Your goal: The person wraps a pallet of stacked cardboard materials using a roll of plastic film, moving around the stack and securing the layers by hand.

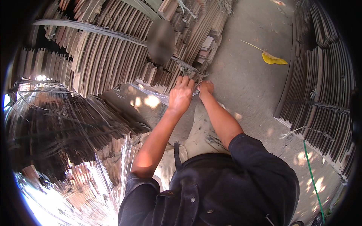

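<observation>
A clear plastic strip (161, 97) ran along the near, lower edge of a stack of thin slats (100, 62) to a person's two hands, where a short length showed between them. The fingers of the left hand (181, 95) were curled closed over the strip, knuckles up; those of the right hand (206, 88), just beside it, pinched the strip — though the exact lie of both thumbs was hidden.

The step appeared to be drawing the strip snug. Doing it well called for an even pull from both hands, low and close to the slats, with the plastic kept flat rather than twisted. A steady draw looked wiser than a jerk: thin plastic could split on a sharp corner, and short pieces at the stack's edge could be dragged askew.

Higher up, a pale band (102, 32) crossed the slats, a fair guide to how closely the strip should lie. Farther out, a yellow leaf (273, 59) rested on the ground (247, 86), while a second stack (303, 84) stood at right — a green cord (311, 177) near its lower end.
</observation>
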Tool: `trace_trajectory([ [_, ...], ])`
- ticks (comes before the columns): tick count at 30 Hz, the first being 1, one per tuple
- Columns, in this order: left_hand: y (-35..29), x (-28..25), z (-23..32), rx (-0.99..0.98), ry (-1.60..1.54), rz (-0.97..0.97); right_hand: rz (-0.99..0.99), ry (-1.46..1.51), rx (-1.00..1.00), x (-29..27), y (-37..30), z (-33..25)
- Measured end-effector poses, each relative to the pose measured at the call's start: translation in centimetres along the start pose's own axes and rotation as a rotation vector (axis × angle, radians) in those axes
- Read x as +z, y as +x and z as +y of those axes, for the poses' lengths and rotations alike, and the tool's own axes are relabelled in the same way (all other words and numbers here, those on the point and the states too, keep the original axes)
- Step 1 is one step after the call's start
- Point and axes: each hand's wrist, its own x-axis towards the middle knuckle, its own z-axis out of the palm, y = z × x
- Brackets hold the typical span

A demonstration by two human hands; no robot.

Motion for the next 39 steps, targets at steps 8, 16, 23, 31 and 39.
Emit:
trace_trajectory([
  [8, -0.9, 2.7, -0.7, 0.01, 0.02, 0.01, -0.231, 0.258, -0.135, -0.5, -3.8, 4.8],
  [16, -1.7, 2.6, 0.3, -0.076, 0.0, -0.003, -0.587, 0.238, -0.127, -0.9, -6.4, 5.5],
  [23, -4.9, 3.8, -0.3, -0.213, -0.072, 0.121, -0.687, -0.04, -0.185, -3.0, -8.0, 4.5],
  [31, -5.3, 5.3, 0.8, -0.26, -0.114, 0.167, -0.925, 0.104, 0.171, -1.9, -6.2, 2.4],
  [39, -4.4, 3.1, 2.9, -0.358, -0.259, 0.152, -0.822, -0.043, 0.049, -3.1, -8.5, -0.7],
])
